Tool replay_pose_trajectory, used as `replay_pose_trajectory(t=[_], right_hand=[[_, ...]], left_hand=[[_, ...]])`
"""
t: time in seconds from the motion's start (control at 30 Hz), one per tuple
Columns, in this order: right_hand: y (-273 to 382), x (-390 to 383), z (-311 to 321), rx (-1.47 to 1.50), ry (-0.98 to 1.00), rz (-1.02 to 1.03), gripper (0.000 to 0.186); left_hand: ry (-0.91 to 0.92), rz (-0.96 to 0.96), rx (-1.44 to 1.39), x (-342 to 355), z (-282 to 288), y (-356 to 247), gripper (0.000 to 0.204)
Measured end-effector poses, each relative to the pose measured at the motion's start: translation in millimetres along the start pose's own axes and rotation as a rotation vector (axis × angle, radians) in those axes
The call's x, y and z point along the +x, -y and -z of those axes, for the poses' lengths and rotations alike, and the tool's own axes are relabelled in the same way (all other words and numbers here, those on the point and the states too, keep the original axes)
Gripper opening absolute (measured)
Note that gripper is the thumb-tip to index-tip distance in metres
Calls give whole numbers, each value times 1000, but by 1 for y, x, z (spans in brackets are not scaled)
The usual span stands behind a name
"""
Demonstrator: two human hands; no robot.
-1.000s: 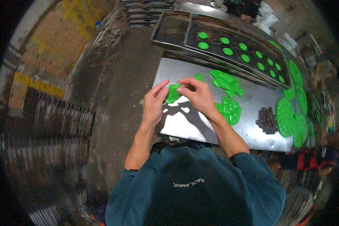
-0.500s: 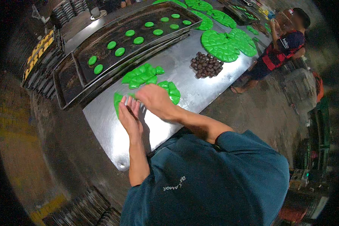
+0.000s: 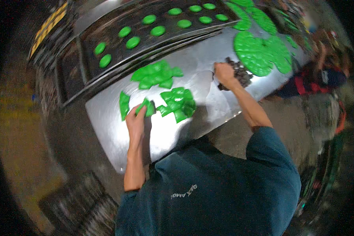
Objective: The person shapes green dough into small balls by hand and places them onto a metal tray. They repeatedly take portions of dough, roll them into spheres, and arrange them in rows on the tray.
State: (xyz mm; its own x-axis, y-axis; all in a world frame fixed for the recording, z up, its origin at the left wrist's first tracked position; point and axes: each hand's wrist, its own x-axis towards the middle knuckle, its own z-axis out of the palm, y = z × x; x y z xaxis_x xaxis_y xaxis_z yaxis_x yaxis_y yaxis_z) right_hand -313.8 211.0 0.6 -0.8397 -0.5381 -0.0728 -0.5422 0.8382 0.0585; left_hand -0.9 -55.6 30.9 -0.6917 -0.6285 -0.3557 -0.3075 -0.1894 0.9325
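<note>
My left hand (image 3: 134,120) pinches a piece of green dough (image 3: 148,108) just above the metal table (image 3: 202,94). Beside it lies a narrow green dough strip (image 3: 124,104). Cut green dough pieces (image 3: 179,103) sit to the right of this hand, and a larger cut patch of dough (image 3: 153,74) lies farther back. My right hand (image 3: 225,74) is reaching to the left edge of a pile of dark brown balls (image 3: 243,76). Its fingers are closed, and whatever they hold is hidden.
A dark baking tray (image 3: 106,84) with rows of flat green dough rounds (image 3: 158,31) stands along the table's far side. Large scored green dough sheets (image 3: 259,51) lie at the far right. Another person (image 3: 322,74) is beyond the table's right end. Yellow pieces (image 3: 49,27) sit on stacked trays at far left.
My right hand has left my left hand and moved right to the brown balls. The left hand now shows a green dough piece between its fingers. The view has shifted.
</note>
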Motion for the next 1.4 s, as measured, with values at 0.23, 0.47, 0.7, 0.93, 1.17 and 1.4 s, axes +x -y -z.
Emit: replay_pose_trajectory(t=[0.23, 0.47, 0.7, 0.93, 1.17, 1.4], right_hand=[[194, -73, 67, 1130, -83, 325, 25], [240, -70, 94, 977, -40, 373, 24], [281, -136, 102, 879, -475, 657, 21], [268, -156, 172, 660, -446, 951, 31], [277, -141, 235, 838, -360, 843, 17], [272, -138, 179, 768, -684, 1008, 25]], left_hand=[[151, -19, -793, 2, -44, -3, 25], [123, -104, -827, -27, -5, -23, 31], [-30, -208, -297, -51, 27, -31, 39], [-145, -659, 20, -97, 40, -44, 40], [-388, -876, -91, -62, 29, -98, 40], [-320, -484, -461, -51, 5, -106, 50]])
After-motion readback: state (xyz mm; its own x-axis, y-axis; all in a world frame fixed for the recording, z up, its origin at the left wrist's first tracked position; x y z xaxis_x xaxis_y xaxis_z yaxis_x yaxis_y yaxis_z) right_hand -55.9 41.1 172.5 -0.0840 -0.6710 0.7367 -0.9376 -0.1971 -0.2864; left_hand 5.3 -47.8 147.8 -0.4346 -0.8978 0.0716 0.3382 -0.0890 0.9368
